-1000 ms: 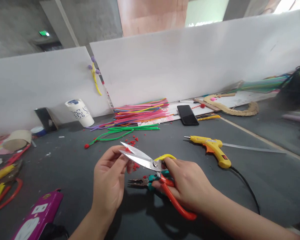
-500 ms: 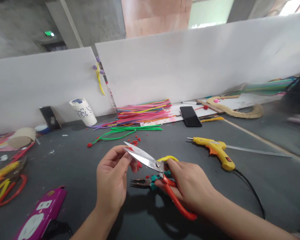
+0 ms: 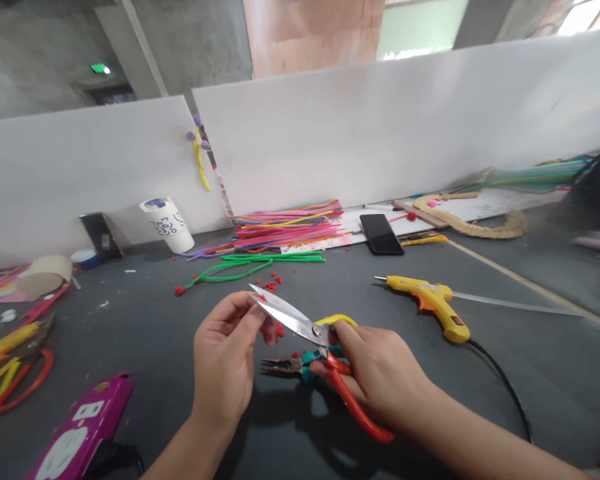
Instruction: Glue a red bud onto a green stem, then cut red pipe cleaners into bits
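Note:
Wrapped round the handles of a pair of scissors (image 3: pixel 293 319) is my right hand (image 3: pixel 380 363); one handle is red, the other yellow. The blades stand slightly apart and point left, towards my left hand (image 3: pixel 225 353). My left thumb and fingers are pinched together at the blade tips on a small red piece (image 3: pixel 263 298), mostly hidden by fingers and blades. Under the scissors, pliers (image 3: pixel 285 367) with teal handles lie on the table, partly covered by my right hand. Red scraps (image 3: pixel 271 285) are scattered beyond the blades.
A yellow glue gun (image 3: pixel 430 297) with a black cord lies right. Behind are green stems (image 3: pixel 270 257), a pile of coloured pipe cleaners (image 3: pixel 290 227), a phone (image 3: pixel 381 233) and a white roll (image 3: pixel 166 225). A purple power strip (image 3: pixel 87 423) and more scissors (image 3: pixel 17 380) lie left.
Almost nothing differs. Both hands and the scissors hold nearly the same position, and the view has shifted very slightly.

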`<state>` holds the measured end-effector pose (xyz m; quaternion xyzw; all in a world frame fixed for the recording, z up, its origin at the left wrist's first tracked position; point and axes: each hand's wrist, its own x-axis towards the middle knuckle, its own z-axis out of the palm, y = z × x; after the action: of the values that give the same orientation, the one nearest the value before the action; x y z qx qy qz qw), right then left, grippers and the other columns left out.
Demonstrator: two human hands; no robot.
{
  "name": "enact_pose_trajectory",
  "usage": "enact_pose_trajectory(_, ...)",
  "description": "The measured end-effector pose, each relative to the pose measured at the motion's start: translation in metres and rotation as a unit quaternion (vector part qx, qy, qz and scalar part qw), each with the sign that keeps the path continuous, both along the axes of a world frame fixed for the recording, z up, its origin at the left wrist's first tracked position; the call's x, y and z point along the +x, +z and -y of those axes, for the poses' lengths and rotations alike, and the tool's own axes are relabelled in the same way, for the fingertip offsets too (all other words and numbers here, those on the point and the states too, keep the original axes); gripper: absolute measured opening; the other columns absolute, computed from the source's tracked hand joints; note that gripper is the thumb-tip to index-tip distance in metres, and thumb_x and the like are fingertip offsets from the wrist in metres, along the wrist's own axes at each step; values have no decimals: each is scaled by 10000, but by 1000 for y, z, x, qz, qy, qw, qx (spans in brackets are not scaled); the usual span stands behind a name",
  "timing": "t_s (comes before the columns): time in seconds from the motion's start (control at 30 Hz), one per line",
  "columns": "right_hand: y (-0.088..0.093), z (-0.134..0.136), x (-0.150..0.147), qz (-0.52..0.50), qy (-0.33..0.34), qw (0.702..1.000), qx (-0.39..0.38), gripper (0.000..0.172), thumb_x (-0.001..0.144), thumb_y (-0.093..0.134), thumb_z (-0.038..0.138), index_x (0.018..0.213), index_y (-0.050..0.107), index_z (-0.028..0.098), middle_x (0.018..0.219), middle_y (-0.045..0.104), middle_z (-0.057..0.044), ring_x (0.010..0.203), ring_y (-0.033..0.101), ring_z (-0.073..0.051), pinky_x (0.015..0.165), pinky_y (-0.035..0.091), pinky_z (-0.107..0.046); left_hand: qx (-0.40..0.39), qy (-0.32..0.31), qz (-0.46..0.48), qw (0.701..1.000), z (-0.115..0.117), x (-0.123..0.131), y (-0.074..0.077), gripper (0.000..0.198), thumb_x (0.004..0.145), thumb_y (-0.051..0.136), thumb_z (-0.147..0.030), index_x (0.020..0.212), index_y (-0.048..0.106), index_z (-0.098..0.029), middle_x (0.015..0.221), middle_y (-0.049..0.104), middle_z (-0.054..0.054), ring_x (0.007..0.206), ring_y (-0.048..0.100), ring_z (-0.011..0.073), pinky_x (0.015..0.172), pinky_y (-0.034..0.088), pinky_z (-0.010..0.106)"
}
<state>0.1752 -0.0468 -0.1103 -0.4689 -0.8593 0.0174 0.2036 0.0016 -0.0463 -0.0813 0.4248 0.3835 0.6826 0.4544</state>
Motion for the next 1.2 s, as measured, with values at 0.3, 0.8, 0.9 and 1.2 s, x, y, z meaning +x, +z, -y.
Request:
enact_pose_trajectory(0.3,-1,0,-1,1,-2,1000,1,424,860,284,512,697,481,174,563,575,-34,470,517,-158,457,241,-255,4,-7,2,1000,-1,-1,-1,63,736,601,-150,694,647,-156,572,583,-23,492,503,55,455,398,156)
enact_pose_trajectory(0.8,-2,0,-5,3,-5,1000,2,419,857,297,516,674,470,180,532,559,-21,450,503,-150,449,215,-253,-1,7,-5,1000,-2,-2,2,41,712,616,-156,689,650,-154,556,570,-22,478,486,59,446,396,160)
enact_pose_trajectory(0.9,-1,0,-5,6,-9,1000,1,415,851,314,518,672,474,179,536,560,-21,452,503,-146,449,210,-251,4,7,-7,1000,-2,-2,2,48,713,610,-142,694,652,-156,550,567,-26,479,490,58,442,396,154)
enact_pose_trajectory(1.2,2,-1,-1,-80,-27,993,-79,324,794,447,460,607,440,195,485,477,24,412,397,-104,426,224,-222,-44,-32,-3,999,-4,-3,2,26,689,634,-159,713,643,-165,576,599,-19,482,515,66,427,407,153)
